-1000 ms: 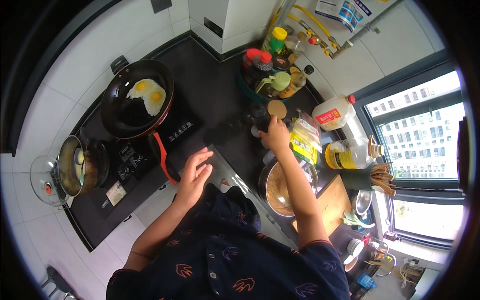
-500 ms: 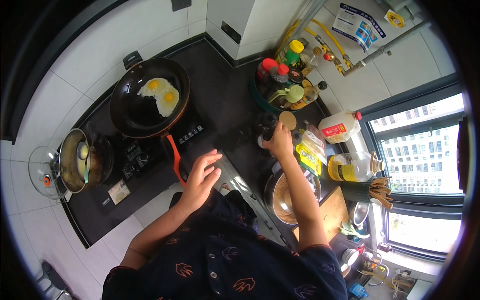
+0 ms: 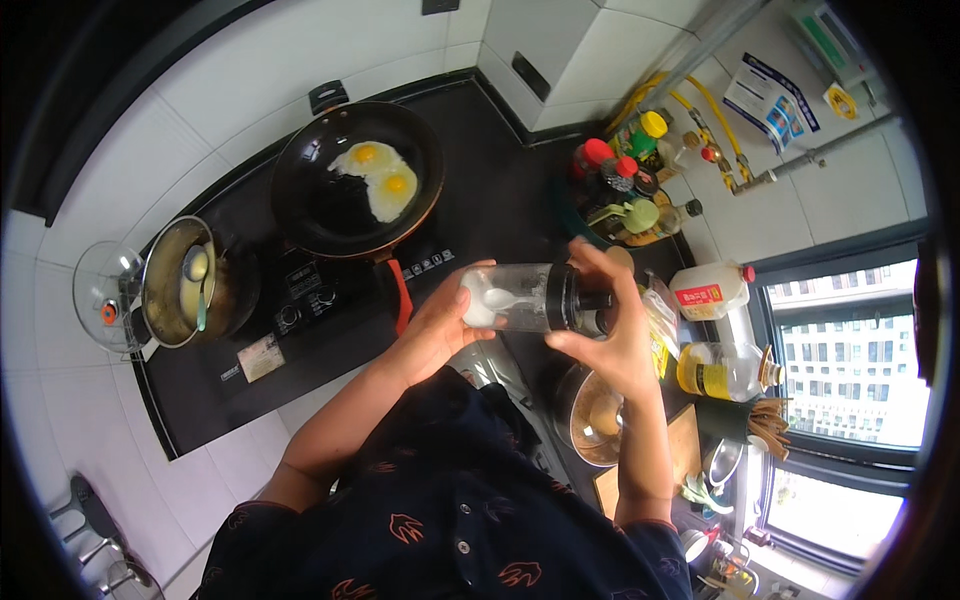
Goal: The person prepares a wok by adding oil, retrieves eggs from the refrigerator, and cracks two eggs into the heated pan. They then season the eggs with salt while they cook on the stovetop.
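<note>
In front of me, a clear seasoning jar (image 3: 525,299) with a black lid (image 3: 567,298) lies on its side in the air. White powder and a white spoon (image 3: 500,299) show through its wall. My left hand (image 3: 432,336) is closed around the jar's base end. Around the lid end, my right hand (image 3: 626,345) has its thumb and fingers spread wide apart; I cannot tell whether they touch the lid. Beyond, two fried eggs (image 3: 378,180) with whole yolks lie in a dark frying pan (image 3: 300,225) with an orange-red handle (image 3: 404,297) on the stove.
At left stands a pot (image 3: 240,290) with a strainer holding a ladle, beside a glass lid (image 3: 92,290). Several seasoning bottles fill a green tub (image 3: 572,215) at the back right. A white jug (image 3: 710,293), an oil bottle (image 3: 725,371) and a metal bowl (image 3: 580,425) line the right counter.
My right hand has brought the jar from the right counter to in front of me and spread its fingers. My left hand has taken hold of the jar's base. The view has shifted left.
</note>
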### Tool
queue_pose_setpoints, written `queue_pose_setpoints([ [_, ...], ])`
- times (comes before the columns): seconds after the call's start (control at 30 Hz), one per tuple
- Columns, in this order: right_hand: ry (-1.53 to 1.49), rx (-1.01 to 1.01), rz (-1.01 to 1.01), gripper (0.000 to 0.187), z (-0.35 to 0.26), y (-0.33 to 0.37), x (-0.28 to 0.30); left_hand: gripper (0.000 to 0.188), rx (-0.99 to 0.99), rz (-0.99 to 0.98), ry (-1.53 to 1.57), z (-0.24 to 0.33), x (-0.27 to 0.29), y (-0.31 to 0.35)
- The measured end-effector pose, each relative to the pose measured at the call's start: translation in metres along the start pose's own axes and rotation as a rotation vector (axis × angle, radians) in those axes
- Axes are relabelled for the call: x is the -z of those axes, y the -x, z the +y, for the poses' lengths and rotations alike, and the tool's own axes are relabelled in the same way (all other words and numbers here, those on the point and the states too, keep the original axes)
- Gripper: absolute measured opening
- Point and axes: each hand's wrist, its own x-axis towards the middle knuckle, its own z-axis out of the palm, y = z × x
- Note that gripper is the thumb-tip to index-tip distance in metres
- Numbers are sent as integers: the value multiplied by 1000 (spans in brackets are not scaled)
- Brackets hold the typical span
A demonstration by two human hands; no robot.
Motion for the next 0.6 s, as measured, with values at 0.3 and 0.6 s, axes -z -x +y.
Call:
queue_pose_setpoints([
  [0.3,192,31,86,35,-24,-9,-21,76,-291,86,-61,29,-1,18],
  [0.6,176,372,16,36,-19,-24,-15,76,-390,126,-205,56,-10,33],
])
